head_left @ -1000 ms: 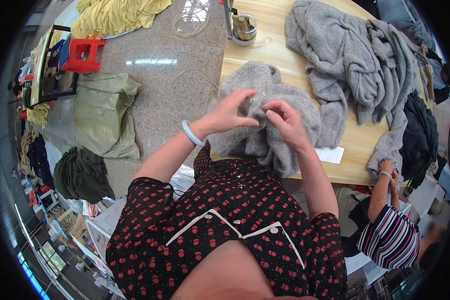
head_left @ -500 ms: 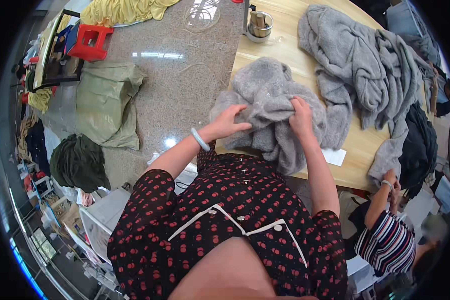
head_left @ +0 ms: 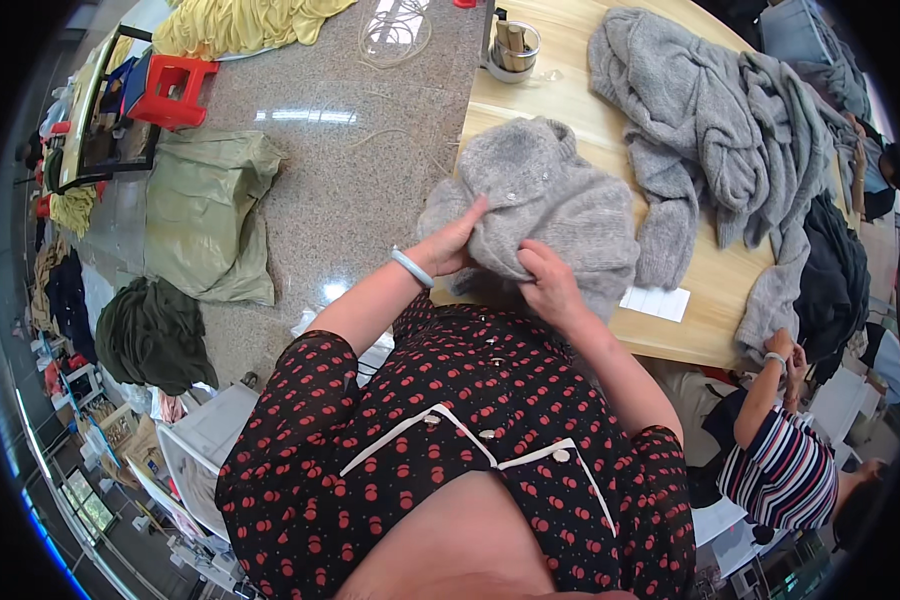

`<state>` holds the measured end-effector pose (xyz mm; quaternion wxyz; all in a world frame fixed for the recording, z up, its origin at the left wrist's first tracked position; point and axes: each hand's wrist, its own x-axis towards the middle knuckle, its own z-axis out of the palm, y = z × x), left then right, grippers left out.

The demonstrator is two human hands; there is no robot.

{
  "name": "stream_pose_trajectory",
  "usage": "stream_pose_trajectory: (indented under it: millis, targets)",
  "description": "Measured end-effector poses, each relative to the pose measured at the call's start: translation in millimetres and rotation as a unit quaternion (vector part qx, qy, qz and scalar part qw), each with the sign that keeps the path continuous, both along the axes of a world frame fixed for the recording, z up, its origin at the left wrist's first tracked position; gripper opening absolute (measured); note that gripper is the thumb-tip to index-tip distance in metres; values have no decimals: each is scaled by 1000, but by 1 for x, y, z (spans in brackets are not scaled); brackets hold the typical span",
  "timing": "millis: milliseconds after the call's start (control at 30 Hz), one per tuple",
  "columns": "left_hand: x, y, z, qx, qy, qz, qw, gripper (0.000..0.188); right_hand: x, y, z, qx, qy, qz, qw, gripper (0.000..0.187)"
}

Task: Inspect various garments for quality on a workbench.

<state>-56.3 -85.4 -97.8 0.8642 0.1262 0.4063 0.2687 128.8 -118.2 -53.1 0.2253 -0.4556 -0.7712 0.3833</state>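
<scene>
A fuzzy grey knit sweater (head_left: 580,215) lies bunched at the table's near left corner, part of it over the edge. My left hand (head_left: 454,240) holds its left side, thumb on top and the other fingers hidden under the cloth. On the near edge, my right hand (head_left: 554,288) pinches a fold between thumb and fingers. Small pale specks or beads show on the knit between and above my hands. Beyond it, more grey knitwear (head_left: 670,90) is heaped on the wooden table (head_left: 715,330).
A white paper slip (head_left: 656,303) lies right of my sweater. A metal cup (head_left: 513,50) with tools stands at the far left. At the right, a co-worker in a striped top (head_left: 785,465) handles a grey sleeve. Green sacking (head_left: 210,215) and a red stool (head_left: 175,90) are on the floor.
My right hand has moved left and nearer to me, bringing a flap of the sweater over. The left hand has shifted slightly, its thumb now on the cloth.
</scene>
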Motion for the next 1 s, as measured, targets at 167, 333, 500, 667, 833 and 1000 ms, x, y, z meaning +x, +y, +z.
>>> stream_pose_trajectory:
  millis: [167,333,500,667,833,1000]
  targets:
    - [-13,-9,-1,-30,-152,119,981,68,-4,-4,7,-28,12,34,999,21]
    - [-24,-27,-11,134,138,-9,981,46,10,-3,13,-145,-164,135,966,23]
    - [-42,-35,-25,196,313,101,924,29,8,1,5,-111,-182,97,972,55]
    - [-49,-42,-39,172,412,-13,895,42,13,19,-43,128,-370,-89,916,64]
    - [-15,-33,-33,-20,231,-49,972,78,17,46,-82,-75,-289,-113,948,23]
    - [-1,-14,-19,-91,-79,-27,992,43,-22,36,-43,-136,-58,26,989,32]
